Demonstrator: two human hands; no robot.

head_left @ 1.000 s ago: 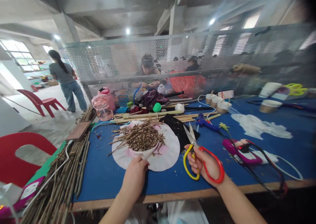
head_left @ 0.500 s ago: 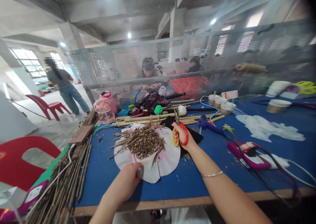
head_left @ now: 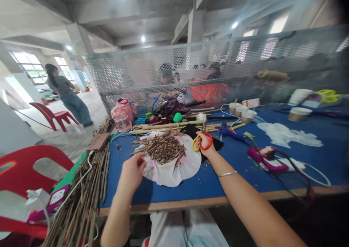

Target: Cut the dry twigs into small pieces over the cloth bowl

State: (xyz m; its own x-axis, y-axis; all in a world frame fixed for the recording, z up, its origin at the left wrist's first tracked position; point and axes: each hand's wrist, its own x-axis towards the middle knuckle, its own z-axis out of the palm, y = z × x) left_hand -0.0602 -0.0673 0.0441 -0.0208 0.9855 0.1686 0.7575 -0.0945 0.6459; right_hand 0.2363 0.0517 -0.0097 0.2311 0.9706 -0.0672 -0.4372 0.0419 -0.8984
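Centrally, on the blue table, a round white cloth bears heaped brown twig pieces; behind stands a translucent pink bottle. Left hand: loosely curled at the cloth's left edge, grip unclear. Right hand: wrapped round red-and-yellow-handled metal scissors.

The wearer's two hands, one pair of scissors, one round white cloth, one heap of dry bits, one green ball, three clustered cups, two red chairs at left.
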